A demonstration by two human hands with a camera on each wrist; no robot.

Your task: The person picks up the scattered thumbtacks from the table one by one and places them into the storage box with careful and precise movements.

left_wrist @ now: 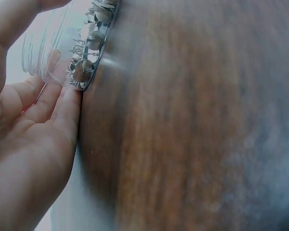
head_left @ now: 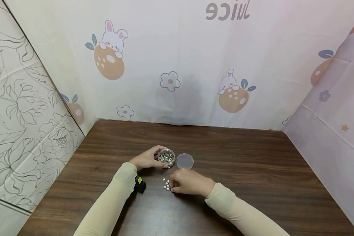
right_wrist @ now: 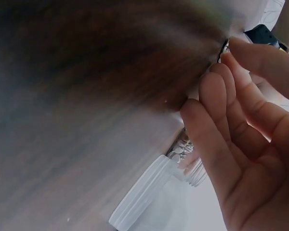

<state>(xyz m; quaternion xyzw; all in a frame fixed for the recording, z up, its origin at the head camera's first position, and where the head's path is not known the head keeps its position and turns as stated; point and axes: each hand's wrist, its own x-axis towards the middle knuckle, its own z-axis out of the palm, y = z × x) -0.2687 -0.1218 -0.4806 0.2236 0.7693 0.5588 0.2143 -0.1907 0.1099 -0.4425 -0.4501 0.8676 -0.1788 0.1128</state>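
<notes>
A clear round jar (head_left: 166, 157) of silver thumbtacks stands on the wooden table; in the left wrist view the tacks (left_wrist: 95, 40) show through its wall. My left hand (head_left: 148, 158) grips the jar, thumb on the near side and fingers on the far side. Several loose thumbtacks (head_left: 166, 186) lie on the table below the jar. Beside them, my right hand (head_left: 191, 182) has its thumb and index finger together at the table surface. A shiny tack (right_wrist: 224, 48) shows at those fingertips, mostly hidden; the other fingers are bent.
The jar's clear round lid (head_left: 185, 161) lies just right of the jar, behind the right hand. A black wrist device (head_left: 140, 184) with a yellow mark sits at the left cuff. Printed curtains (head_left: 171, 105) hang behind the table (head_left: 253, 164) and at both sides.
</notes>
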